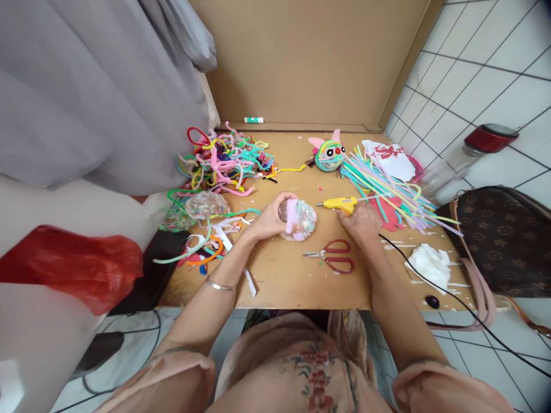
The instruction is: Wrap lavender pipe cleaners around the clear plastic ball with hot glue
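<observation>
Clear and lilac, the ball (300, 219) sits in our left hand (272, 219), fingers curved around its left side, above the table (275, 281); right of it, our right hand's (361, 222) fingers close round the yellow glue gun (340, 204).

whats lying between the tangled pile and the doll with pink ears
A yellow strand crosses the tabletop from the pile toward the doll, as the head view shows.
</observation>
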Demonstrator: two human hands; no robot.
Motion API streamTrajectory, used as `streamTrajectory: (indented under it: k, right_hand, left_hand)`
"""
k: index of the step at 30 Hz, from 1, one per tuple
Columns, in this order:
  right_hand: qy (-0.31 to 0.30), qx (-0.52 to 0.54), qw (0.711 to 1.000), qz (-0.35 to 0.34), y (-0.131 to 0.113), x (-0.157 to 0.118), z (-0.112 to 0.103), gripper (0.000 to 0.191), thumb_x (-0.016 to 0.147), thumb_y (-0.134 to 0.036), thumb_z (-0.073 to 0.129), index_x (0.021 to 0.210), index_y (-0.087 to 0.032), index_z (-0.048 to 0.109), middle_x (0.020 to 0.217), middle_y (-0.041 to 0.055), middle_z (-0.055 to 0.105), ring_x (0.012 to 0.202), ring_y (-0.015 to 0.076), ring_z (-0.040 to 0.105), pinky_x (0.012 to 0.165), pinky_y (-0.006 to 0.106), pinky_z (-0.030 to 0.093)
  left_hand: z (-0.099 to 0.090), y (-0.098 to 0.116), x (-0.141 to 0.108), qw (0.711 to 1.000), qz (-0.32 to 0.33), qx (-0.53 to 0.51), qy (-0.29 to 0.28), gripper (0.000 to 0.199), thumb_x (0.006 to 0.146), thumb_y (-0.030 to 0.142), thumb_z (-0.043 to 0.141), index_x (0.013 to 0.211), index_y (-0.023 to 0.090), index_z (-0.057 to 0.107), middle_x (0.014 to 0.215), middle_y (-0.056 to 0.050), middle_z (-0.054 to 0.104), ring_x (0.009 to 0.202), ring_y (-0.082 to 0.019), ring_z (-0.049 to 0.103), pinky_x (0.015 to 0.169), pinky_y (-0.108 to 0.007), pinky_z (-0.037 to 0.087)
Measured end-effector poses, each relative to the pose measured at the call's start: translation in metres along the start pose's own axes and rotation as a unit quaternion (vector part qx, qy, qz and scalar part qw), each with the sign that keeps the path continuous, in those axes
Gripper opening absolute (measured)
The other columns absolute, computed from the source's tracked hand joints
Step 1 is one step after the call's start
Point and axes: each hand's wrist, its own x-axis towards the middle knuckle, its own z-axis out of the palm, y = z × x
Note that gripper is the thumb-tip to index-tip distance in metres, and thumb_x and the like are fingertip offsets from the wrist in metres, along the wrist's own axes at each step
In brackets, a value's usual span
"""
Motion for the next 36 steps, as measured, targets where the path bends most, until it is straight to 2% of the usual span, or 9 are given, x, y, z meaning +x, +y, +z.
streamTrajectory:
  k: [2, 4, 6, 10, 13, 18, 21, 26, 36]
  right_hand:
    - [-0.023, 0.016, 1.0, 0.008, 0.001, 0.002, 0.001, 0.054, 0.083, -0.046, 0.055, 0.117, -0.004, 0.058, 0.118, 0.0238, 0.064, 0.108, 0.0357, 0.062, 0.084, 0.041, 0.049]
    - [-0.02, 0.037, 0.999, 0.022, 0.001, 0.003, 0.002, 0.053, 0.08, -0.045, 0.057, 0.115, -0.006, 0.059, 0.115, 0.0218, 0.066, 0.105, 0.0354, 0.064, 0.081, 0.04, 0.049]
    - [0.014, 0.064, 0.997, 0.041, 0.001, 0.003, 0.0, 0.053, 0.077, -0.047, 0.058, 0.114, -0.008, 0.06, 0.106, 0.0199, 0.069, 0.098, 0.035, 0.066, 0.077, 0.039, 0.048]
    - [0.129, 0.126, 0.981, 0.07, 0.002, 0.0, -0.007, 0.051, 0.077, -0.047, 0.057, 0.113, -0.011, 0.058, 0.087, 0.0162, 0.07, 0.084, 0.0329, 0.066, 0.07, 0.038, 0.045]
    - [0.185, 0.179, 0.965, 0.04, 0.002, -0.003, -0.011, 0.05, 0.074, -0.053, 0.058, 0.106, -0.014, 0.058, 0.084, 0.0132, 0.069, 0.08, 0.0303, 0.065, 0.068, 0.036, 0.045]
    - [0.239, 0.219, 0.944, -0.06, -0.006, -0.016, -0.011, 0.045, 0.074, -0.055, 0.055, 0.098, -0.017, 0.056, 0.084, 0.0115, 0.067, 0.079, 0.0279, 0.063, 0.069, 0.035, 0.045]
    - [0.232, 0.21, 0.945, -0.092, -0.01, -0.021, -0.011, 0.041, 0.076, -0.055, 0.053, 0.094, -0.018, 0.055, 0.082, 0.0102, 0.065, 0.079, 0.0269, 0.062, 0.07, 0.035, 0.045]
    - [0.189, 0.174, 0.961, -0.104, -0.01, -0.025, -0.012, 0.039, 0.08, -0.053, 0.05, 0.096, -0.018, 0.054, 0.084, 0.0105, 0.062, 0.082, 0.0265, 0.061, 0.072, 0.035, 0.045]
    - [0.197, 0.155, 0.96, -0.122, -0.012, -0.026, -0.01, 0.039, 0.082, -0.054, 0.047, 0.094, -0.017, 0.054, 0.084, 0.0107, 0.064, 0.08, 0.0254, 0.062, 0.069, 0.033, 0.044]
  left_hand:
    - [0.0, 0.001, -0.001, 1.0, 0.003, 0.004, 0.0, 0.074, 0.052, 0.035, 0.084, 0.115, 0.018, 0.049, 0.104, -0.003, 0.055, 0.091, -0.017, 0.054, 0.084, -0.029, 0.045]
    - [0.001, 0.002, -0.001, 1.0, 0.003, 0.008, 0.003, 0.073, 0.052, 0.035, 0.084, 0.114, 0.018, 0.049, 0.104, -0.003, 0.055, 0.092, -0.018, 0.054, 0.086, -0.029, 0.045]
    - [0.001, 0.003, -0.002, 1.0, 0.002, 0.002, 0.006, 0.073, 0.051, 0.035, 0.084, 0.113, 0.018, 0.049, 0.104, -0.003, 0.056, 0.093, -0.018, 0.054, 0.087, -0.029, 0.045]
    - [0.0, 0.006, -0.001, 1.0, -0.002, -0.012, 0.005, 0.072, 0.05, 0.036, 0.083, 0.112, 0.018, 0.049, 0.1, -0.002, 0.054, 0.089, -0.017, 0.053, 0.083, -0.028, 0.045]
    - [-0.001, 0.005, 0.0, 1.0, -0.007, -0.008, 0.004, 0.072, 0.049, 0.036, 0.084, 0.11, 0.019, 0.05, 0.099, -0.001, 0.053, 0.086, -0.016, 0.052, 0.08, -0.026, 0.044]
    - [-0.002, 0.0, 0.0, 1.0, -0.009, -0.019, -0.006, 0.073, 0.051, 0.033, 0.083, 0.112, 0.019, 0.048, 0.099, 0.0, 0.054, 0.085, -0.015, 0.052, 0.077, -0.025, 0.043]
    - [-0.001, -0.002, 0.0, 1.0, -0.003, -0.013, -0.011, 0.072, 0.052, 0.033, 0.083, 0.113, 0.019, 0.048, 0.098, 0.0, 0.055, 0.084, -0.014, 0.052, 0.076, -0.024, 0.043]
    - [0.0, -0.001, -0.001, 1.0, -0.008, -0.022, -0.018, 0.072, 0.052, 0.035, 0.083, 0.113, 0.02, 0.047, 0.1, -0.002, 0.056, 0.086, -0.016, 0.054, 0.076, -0.025, 0.044]
    - [0.002, 0.003, -0.001, 1.0, -0.014, -0.003, -0.007, 0.077, 0.049, 0.039, 0.084, 0.114, 0.018, 0.049, 0.103, -0.003, 0.057, 0.09, -0.018, 0.055, 0.079, -0.028, 0.047]
